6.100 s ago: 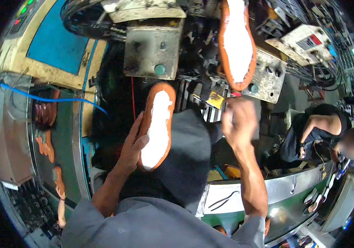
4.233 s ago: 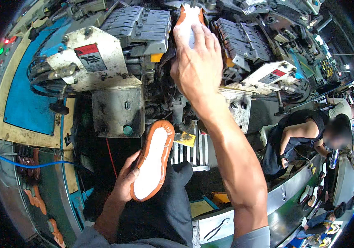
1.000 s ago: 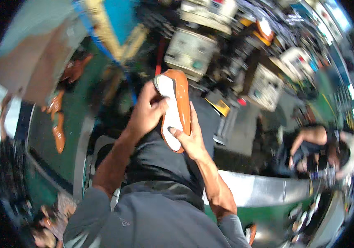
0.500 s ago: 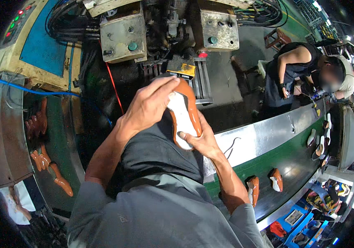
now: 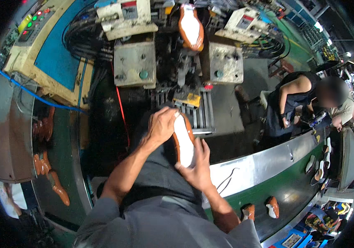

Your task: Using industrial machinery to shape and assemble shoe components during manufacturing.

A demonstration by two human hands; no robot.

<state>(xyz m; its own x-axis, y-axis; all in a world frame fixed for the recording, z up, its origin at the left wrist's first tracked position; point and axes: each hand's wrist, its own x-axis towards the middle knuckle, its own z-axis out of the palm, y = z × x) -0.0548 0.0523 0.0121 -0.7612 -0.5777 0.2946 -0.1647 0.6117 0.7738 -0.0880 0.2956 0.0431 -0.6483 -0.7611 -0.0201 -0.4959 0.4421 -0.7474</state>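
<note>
Shoe (image 5: 184, 142), glossy orange-brown with white underside, clamped between left grip (image 5: 160, 127) and right grip (image 5: 197, 168).

Left: cream cabinet (image 5: 21, 62) with a blue panel (image 5: 57, 62); red and green lamps lit on its control panel (image 5: 36, 25). Blue hose (image 5: 28, 93) slants past below. Red cable (image 5: 122, 109) hangs to the cabinet's right. Right: dark pliers-like tool (image 5: 228, 180) lying on a metal ledge (image 5: 268, 163) beside a green belt (image 5: 237, 199). Beyond the ledge, a co-worker (image 5: 295, 93) in a dark sleeveless top bends forward; behind, a second person (image 5: 345, 118), partly hidden. Reddish stool (image 5: 283, 66) farther back, detail unclear.
</note>
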